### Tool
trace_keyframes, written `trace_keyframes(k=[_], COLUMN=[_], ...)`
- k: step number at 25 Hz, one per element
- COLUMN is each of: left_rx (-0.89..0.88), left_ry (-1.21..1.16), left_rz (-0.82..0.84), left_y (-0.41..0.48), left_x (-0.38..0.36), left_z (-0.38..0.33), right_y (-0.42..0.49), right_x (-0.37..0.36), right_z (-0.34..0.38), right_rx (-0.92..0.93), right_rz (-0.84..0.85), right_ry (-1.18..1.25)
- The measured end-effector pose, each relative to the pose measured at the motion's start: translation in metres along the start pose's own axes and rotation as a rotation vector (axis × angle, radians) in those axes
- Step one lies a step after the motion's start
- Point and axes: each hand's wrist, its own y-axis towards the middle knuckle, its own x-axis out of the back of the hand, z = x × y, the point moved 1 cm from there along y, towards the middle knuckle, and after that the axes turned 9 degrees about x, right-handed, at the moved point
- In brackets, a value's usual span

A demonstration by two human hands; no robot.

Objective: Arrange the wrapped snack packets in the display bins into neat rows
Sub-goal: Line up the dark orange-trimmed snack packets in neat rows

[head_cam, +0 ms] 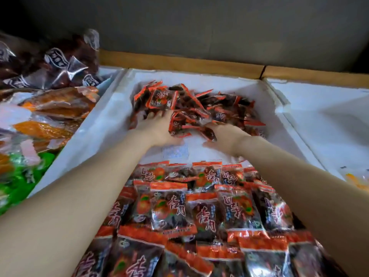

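A white foam display bin (111,108) holds red-and-orange wrapped snack packets. A loose, jumbled heap of packets (199,106) lies at its far end. Flat overlapping rows of packets (199,212) fill the near end. A bare strip of bin floor separates the two. Both my arms reach across the rows to the heap's near edge. My left hand (157,128) lies with fingers spread against the heap's left side. My right hand (225,136) is at the heap's right side, its fingers hidden under packets. A few packets (179,126) sit between the two hands.
Left of the bin lie other snack piles: dark clear-wrapped packets (56,64), orange packets (58,108) and green packets (24,176). A second white bin (327,116) stands to the right with yellow packets (357,178) at its near edge. A wooden ledge (179,62) runs behind.
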Motion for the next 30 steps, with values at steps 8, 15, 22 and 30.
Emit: trace_keyframes(k=[8, 15, 22, 30], left_rx=[-0.115, -0.153, 0.168, 0.245], left_ry=[0.18, -0.422, -1.16, -1.83], left_rz=[-0.194, -0.323, -0.317, 0.296], left_y=[-0.012, -0.051, -0.108, -0.226], left_x=[-0.001, 0.027, 0.045, 0.07], left_z=[-0.013, -0.005, -0.024, -0.058], right_y=[-0.024, -0.068, -0.124, -0.203], right_x=[0.012, 0.047, 0.065, 0.089], right_z=[0.004, 0.04, 0.075, 0.125], right_rx=[-0.025, 0.05, -0.102, -0.035], right_rz=[-0.2, -0.481, -0.607, -0.417], right_ry=[0.051, 0.253, 0.613, 0.716])
